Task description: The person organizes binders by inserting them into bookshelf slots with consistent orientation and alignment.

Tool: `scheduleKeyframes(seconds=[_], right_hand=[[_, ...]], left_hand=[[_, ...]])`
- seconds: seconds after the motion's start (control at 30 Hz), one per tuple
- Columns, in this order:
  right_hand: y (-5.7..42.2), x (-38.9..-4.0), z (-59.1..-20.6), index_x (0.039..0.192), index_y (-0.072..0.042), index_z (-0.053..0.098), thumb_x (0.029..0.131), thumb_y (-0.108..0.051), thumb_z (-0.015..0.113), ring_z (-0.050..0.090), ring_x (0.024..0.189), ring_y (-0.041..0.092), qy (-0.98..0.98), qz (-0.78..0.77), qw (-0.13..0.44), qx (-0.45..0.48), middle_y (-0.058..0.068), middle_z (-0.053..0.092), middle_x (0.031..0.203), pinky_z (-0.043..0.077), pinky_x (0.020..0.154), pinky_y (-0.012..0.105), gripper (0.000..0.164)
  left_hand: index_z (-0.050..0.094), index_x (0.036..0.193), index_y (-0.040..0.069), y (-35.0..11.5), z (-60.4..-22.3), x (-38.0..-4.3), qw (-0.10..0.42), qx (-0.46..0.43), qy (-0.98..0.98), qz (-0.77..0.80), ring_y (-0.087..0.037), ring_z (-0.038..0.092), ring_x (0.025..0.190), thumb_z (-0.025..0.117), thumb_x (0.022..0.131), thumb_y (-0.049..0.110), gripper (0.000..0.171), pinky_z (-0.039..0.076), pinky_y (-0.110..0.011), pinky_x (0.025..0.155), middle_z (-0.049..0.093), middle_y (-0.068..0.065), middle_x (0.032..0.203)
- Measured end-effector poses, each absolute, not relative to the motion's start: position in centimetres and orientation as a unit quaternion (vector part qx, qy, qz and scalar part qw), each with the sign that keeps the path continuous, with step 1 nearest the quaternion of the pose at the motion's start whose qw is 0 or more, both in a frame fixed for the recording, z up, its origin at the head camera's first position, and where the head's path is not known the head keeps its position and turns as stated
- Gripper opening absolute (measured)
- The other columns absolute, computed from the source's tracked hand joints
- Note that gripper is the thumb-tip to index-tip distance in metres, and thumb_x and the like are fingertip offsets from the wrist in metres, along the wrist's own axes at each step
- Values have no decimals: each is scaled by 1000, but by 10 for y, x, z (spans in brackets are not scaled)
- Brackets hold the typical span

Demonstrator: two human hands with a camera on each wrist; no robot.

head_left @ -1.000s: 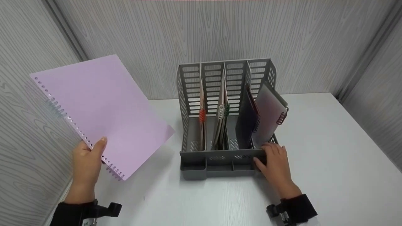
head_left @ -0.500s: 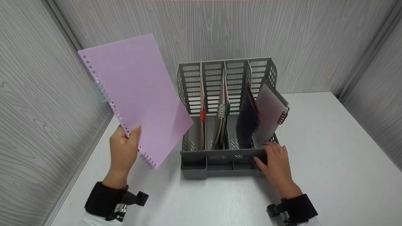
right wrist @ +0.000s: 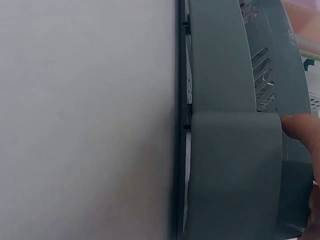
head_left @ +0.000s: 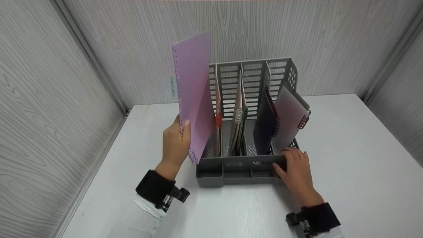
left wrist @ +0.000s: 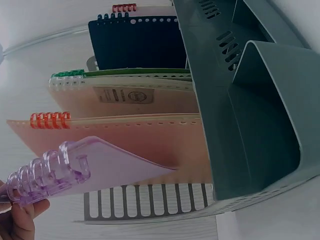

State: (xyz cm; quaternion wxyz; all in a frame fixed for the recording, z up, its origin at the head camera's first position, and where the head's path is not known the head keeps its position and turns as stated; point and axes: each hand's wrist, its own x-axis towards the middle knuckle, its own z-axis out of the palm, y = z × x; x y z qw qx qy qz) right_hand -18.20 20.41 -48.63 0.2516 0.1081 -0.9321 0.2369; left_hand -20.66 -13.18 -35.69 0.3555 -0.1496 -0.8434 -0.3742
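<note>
My left hand (head_left: 175,140) grips a purple loose-leaf notebook (head_left: 195,86) by its ring-bound edge, thumb on the cover. The notebook stands upright at the left end of a grey file organizer (head_left: 210,182), its lower corner overlapping the front in the head view. In the left wrist view, the purple notebook (left wrist: 102,167) hangs beside a notebook with orange rings (left wrist: 51,120). My right hand (head_left: 297,168) holds the organizer's front right corner, fingers over the front wall and thumb in the small tray. The right wrist view shows that thumb (right wrist: 302,131) at the tray's edge.
Further right in the organizer stand notebooks with white rings (head_left: 238,116) and green rings (head_left: 245,113), a dark notebook (head_left: 263,125) and a translucent one (head_left: 287,119) leaning right. The white table (head_left: 347,138) has wood-grain panels (head_left: 138,43) behind and at both sides.
My left hand has carried the purple notebook rightward to the organizer's left end and turned it more edge-on and upright. My right hand stays on the organizer's corner.
</note>
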Motion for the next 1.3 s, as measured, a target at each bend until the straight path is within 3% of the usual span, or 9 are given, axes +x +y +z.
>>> scheduleKeyframes(seconds=[0.1,0.27,0.5,0.73,0.97,1.03,1.17,1.3], right_hand=[[204,-184,-485,111,5,55,79,-21,74,39,120,36,-932,238,249,115,20,52,122,15,105,58,45],[205,-183,-484,109,4,56,78,-19,75,40,119,37,-931,238,254,111,20,53,121,16,103,59,44],[208,-185,-483,107,3,56,79,-21,74,40,119,36,-929,241,257,114,19,53,121,17,103,60,40],[208,-183,-483,107,3,56,78,-19,75,41,119,36,-930,241,252,115,19,53,120,17,103,60,41],[203,-184,-481,111,4,56,78,-22,75,41,117,37,-933,233,245,123,20,53,120,18,102,60,46],[203,-184,-481,111,4,56,78,-22,75,41,118,37,-933,232,245,123,20,53,121,18,102,60,46],[205,-183,-480,111,5,55,78,-22,75,40,119,38,-934,236,238,122,22,52,121,17,102,61,47],[210,-178,-479,112,7,54,78,-21,75,36,123,39,-933,250,231,118,23,51,122,16,101,63,48]], left_hand=[[55,114,-9,-125,-359,-213,362,-155,-843,-368,-23,62,69,48,95,10,28,51,-38,59,66,-19,88],[49,126,-11,-115,-369,-223,359,-171,-847,-352,-25,62,73,46,95,7,36,51,-38,64,65,-22,96],[50,126,-10,-99,-384,-241,428,-197,-831,-295,-32,65,86,52,91,2,36,53,-38,71,64,-23,105],[45,131,-7,-86,-412,-257,459,-191,-830,-254,-26,59,59,51,92,4,41,50,-35,52,61,-21,114],[38,135,-3,-92,-446,-255,417,-165,-867,-218,-19,47,45,50,93,6,45,42,-32,41,62,-20,107],[39,133,-3,-94,-453,-251,392,-159,-882,-206,-21,51,47,51,93,8,44,43,-34,43,63,-19,104],[51,120,-3,-98,-458,-239,331,-142,-912,-198,-23,58,54,53,93,15,33,46,-37,47,65,-14,83],[54,120,-3,-100,-458,-223,293,-149,-923,-199,-24,63,71,55,93,23,37,50,-37,60,64,-11,85]])
